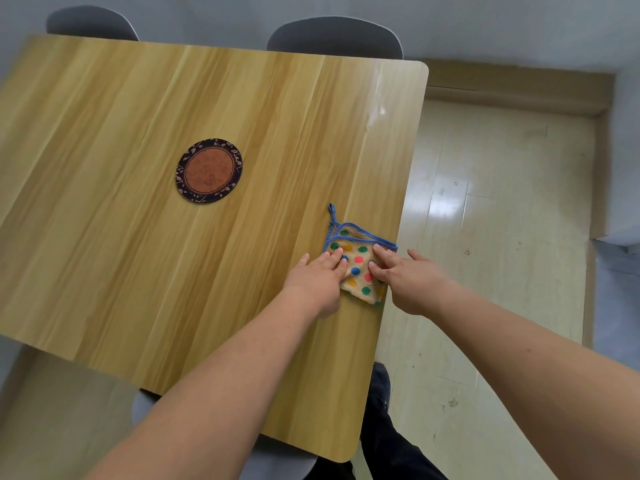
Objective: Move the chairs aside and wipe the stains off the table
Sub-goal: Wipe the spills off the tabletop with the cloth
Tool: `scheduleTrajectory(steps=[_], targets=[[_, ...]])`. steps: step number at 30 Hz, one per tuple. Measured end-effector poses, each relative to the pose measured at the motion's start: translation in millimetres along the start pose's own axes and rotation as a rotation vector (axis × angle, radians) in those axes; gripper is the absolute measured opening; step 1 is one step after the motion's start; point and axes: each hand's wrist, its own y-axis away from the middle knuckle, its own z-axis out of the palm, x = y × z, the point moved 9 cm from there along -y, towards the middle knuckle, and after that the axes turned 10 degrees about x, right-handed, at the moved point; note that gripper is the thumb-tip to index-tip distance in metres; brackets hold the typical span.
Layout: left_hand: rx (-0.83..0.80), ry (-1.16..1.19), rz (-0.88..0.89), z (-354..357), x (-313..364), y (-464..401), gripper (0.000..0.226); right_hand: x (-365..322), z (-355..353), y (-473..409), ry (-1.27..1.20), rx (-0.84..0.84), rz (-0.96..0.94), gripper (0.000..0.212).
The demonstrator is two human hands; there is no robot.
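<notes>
So both hands were down on the cloth [360,263], a folded little beige thing with coloured dots and a blue trim, sitting right by the right edge of the desk [145,258], roughly midway along that edge; its blue hanging loop stuck out toward the far side, lying flat on the wood. The left hand [317,284] lay on the cloth's left side with fingers [334,258] straight and flat, just pressing down, not curled round anything; the right hand [407,280] was on the cloth's right side, fingers also stretched out and resting on top, thumb pointing off past the desk's right edge over the floor [485,220]; so neither hand was actually gripping, both flat and open on the fabric. The desk was a light wood-grain top with rounded corners; a round coaster [209,170] with a reddish-brown centre and a dark patterned rim sat well apart from the cloth, more toward the middle of the desk. Near the far right corner there was a pale shiny smear [375,105] on the surface; couldn't tell if it was a stain or just glare. Two grey chairs were tucked at the far edge, one [335,36] near the far right corner and one [90,23] further left; another grey chair [143,408] peeked out under the near edge. The person's dark trouser leg [384,441] showed beside the near right corner, over a pale glossy floor.
</notes>
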Motion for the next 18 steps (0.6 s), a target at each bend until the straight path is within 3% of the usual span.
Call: scheduleTrajectory(steps=[18], targets=[[0.008,0.002,0.012,-20.7,-8.9,-29.7,0.078,23.6,-16.9,-22.3,0.004,0.014,-0.007,0.071]])
